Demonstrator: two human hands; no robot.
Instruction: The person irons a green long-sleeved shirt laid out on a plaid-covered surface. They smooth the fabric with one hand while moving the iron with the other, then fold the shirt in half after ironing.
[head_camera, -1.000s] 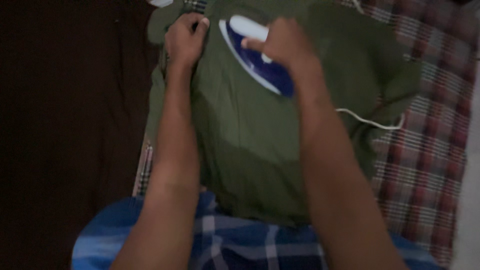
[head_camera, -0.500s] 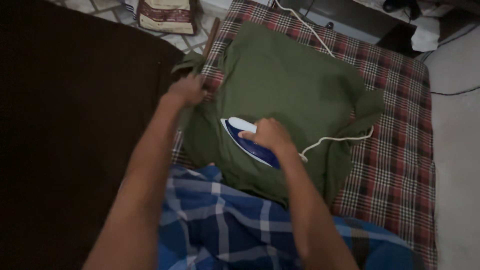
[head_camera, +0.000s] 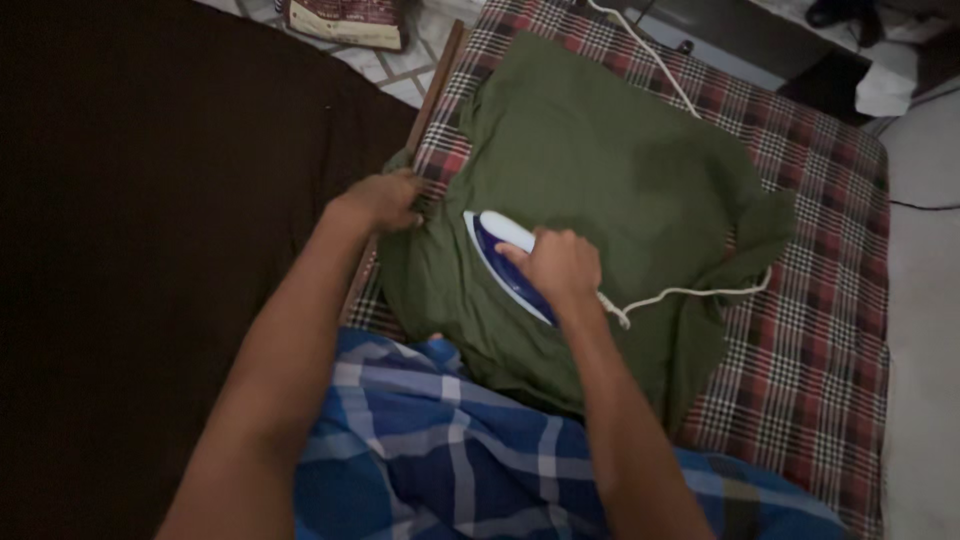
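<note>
Here, right hand (head_camera: 562, 268) fingers clamp one iron (head_camera: 503, 255); left hand (head_camera: 385, 199) fingers pinch one green garment (head_camera: 610, 170).

light: dim, low indoor | near-to-far centre-right: red, black and white plaid cloth (head_camera: 820, 330) spread as a padded surface | left: large dark brown cloth-covered surface (head_camera: 150, 220) | far left: pale tiled floor (head_camera: 400, 70), dark red printed bag (head_camera: 345, 20) standing on it | right: plain grey floor (head_camera: 925, 300), thin black cable (head_camera: 925, 207) across it

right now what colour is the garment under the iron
Olive green; the garment under the iron shows best in the head view.
</note>
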